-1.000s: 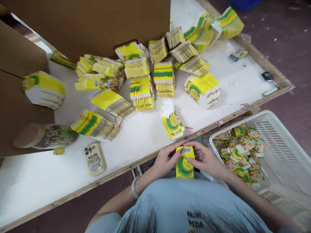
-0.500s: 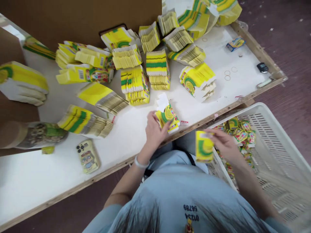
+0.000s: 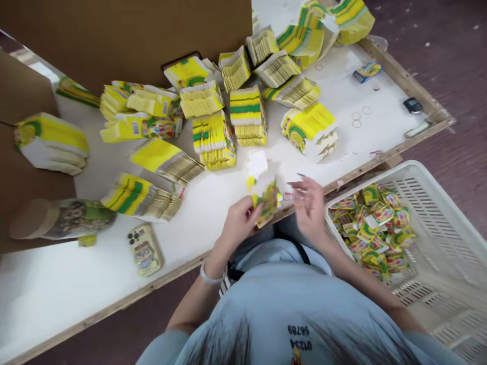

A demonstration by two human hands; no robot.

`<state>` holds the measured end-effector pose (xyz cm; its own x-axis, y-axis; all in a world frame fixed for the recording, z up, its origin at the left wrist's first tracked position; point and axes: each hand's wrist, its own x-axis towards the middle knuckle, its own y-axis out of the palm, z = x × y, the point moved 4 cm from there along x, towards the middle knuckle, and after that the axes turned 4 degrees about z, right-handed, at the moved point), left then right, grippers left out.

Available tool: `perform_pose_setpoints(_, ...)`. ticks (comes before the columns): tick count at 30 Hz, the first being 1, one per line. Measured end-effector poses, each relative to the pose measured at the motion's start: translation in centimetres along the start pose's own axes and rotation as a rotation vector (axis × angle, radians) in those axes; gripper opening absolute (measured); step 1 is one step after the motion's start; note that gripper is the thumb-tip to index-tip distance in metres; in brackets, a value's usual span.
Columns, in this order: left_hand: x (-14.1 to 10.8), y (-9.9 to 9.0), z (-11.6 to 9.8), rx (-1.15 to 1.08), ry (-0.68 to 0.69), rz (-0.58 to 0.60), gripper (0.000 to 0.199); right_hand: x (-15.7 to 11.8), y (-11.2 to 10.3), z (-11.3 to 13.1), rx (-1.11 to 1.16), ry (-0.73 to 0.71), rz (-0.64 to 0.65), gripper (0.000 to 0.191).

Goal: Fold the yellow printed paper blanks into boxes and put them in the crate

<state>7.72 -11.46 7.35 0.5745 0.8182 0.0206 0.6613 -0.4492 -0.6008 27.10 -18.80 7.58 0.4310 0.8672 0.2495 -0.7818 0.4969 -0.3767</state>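
Note:
My left hand (image 3: pixel 239 220) is closed on a small yellow printed carton (image 3: pixel 267 203), tilted and somewhat blurred, just above the table's front edge. Right behind it, another carton with raised white flaps (image 3: pixel 257 163) rests on the white tabletop, partly hidden by the one I hold. My right hand (image 3: pixel 310 205) hovers to the right of the held carton, fingers apart and pointing left, with nothing visible in them. Closest to these on the table are bundles of flat yellow cartons, such as one with green stripes (image 3: pixel 215 139).
A white plastic crate (image 3: pixel 437 203) with many small yellow packs (image 3: pixel 376 228) stands at right, against the table edge. On the table (image 3: pixel 213 203) lie a phone (image 3: pixel 145 250), a jar (image 3: pixel 76 217), a blue box (image 3: pixel 367 71) and rubber bands. Brown board (image 3: pixel 133 35) rises behind.
My right hand has moved left from beside the crate and no longer has the yellow carton it held. The carton in my left hand is now raised and tilted.

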Motion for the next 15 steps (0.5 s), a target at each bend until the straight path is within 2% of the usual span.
perform_pose_setpoints(1, -0.4, 0.3, -1.3, 0.071, 0.121, 0.01, 0.037, -0.3, 2.0, 0.6, 0.075, 0.023, -0.005, 0.036)
perform_pose_setpoints(3, -1.1, 0.9, -3.4, 0.191, 0.319, -0.006, 0.03, -0.8, 4.3, 1.2, 0.282, 0.114, -0.051, 0.032)
perform_pose_setpoints(5, -1.4, 1.2, -4.5, 0.238, 0.416, -0.083, 0.02, -1.2, 4.8, 1.4, 0.411, 0.157, -0.088, 0.031)
perform_pose_setpoints(7, -1.3, 1.3, -4.5, 0.145, 0.428, -0.13, 0.01, -1.4, 4.2, 1.6, 0.444, 0.122, -0.076, 0.031)
perform_pose_setpoints(9, -0.9, 1.8, -4.0, -0.086, 0.399, -0.068, 0.045, -1.6, 3.2, 1.7, 0.437, 0.067, -0.029, 0.033)
perform_pose_setpoints(11, -0.6, 2.5, -3.6, -0.312, 0.36, 0.099, 0.079, -1.9, 2.4, 1.6, 0.39, 0.041, 0.011, 0.037)
perform_pose_setpoints(13, -0.6, 3.2, -3.3, -0.38, 0.339, 0.26, 0.091, -2.1, 1.7, 1.4, 0.349, 0.053, 0.014, 0.038)
perform_pose_setpoints(15, -0.7, 3.4, -3.2, -0.317, 0.328, 0.343, 0.089, -2.2, 1.3, 1.2, 0.347, 0.094, 0.015, 0.038)
